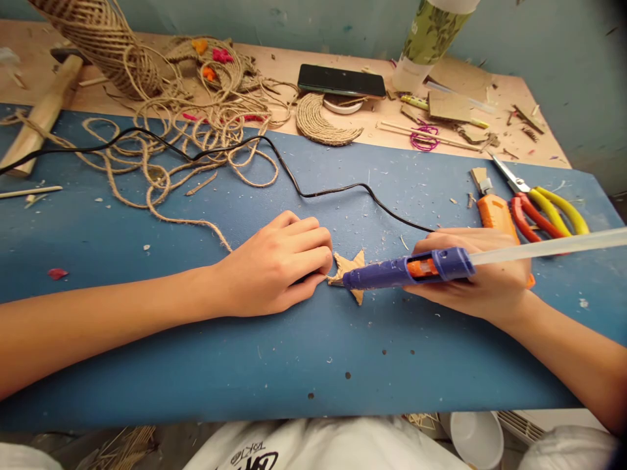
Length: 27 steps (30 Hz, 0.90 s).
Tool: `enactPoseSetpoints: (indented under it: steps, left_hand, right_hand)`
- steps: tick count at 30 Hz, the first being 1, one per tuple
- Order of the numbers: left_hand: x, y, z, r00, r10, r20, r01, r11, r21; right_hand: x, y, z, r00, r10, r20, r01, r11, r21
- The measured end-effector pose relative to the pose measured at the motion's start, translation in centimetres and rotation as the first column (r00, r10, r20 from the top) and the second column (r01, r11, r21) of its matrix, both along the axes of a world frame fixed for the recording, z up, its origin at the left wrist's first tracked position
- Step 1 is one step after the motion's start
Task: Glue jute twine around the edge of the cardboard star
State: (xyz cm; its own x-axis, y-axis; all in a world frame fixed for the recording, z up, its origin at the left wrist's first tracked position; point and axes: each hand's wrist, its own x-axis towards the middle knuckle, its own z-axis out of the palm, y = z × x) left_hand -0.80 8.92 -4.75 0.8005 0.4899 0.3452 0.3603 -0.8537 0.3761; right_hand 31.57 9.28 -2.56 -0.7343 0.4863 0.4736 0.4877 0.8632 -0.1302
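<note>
My right hand (480, 274) is wrapped round a blue hot glue gun (382, 271), from whose back a long clear glue stick (548, 247) sticks out. The gun's nozzle meets the left side of a small cardboard star (350, 266) lying on the blue table. My left hand (289, 267) rests just left of the star, its fingers curled and closed on jute twine (215, 228). That twine runs back under the palm to a loose tangle. A short piece of it shows between the fingertips and the star's edge; the fingertips themselves are partly hidden.
A black cord (313, 194) crosses the table behind my hands. Scissors (543, 202) and an orange utility knife (497, 212) lie at the right. Farther back are a twine spool (105, 46), a hammer (46, 111), a twine-covered crescent (323, 124), a phone (341, 81) and a green-white bottle (431, 39).
</note>
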Motion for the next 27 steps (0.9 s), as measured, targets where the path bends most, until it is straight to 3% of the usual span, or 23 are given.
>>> enactPoseSetpoints:
  steps: [5, 27]
  left_hand:
    - [0.00, 0.06, 0.03, 1.000, 0.001, -0.004, -0.001, 1.000, 0.003]
    - [0.07, 0.08, 0.05, 1.000, -0.005, -0.009, 0.005, 1.000, -0.001]
  right_hand:
    - [0.17, -0.04, -0.24, 1.000, -0.023, 0.006, 0.023, 0.999, -0.041]
    - [0.12, 0.11, 0.05, 0.999, -0.006, 0.037, 0.006, 1.000, 0.009]
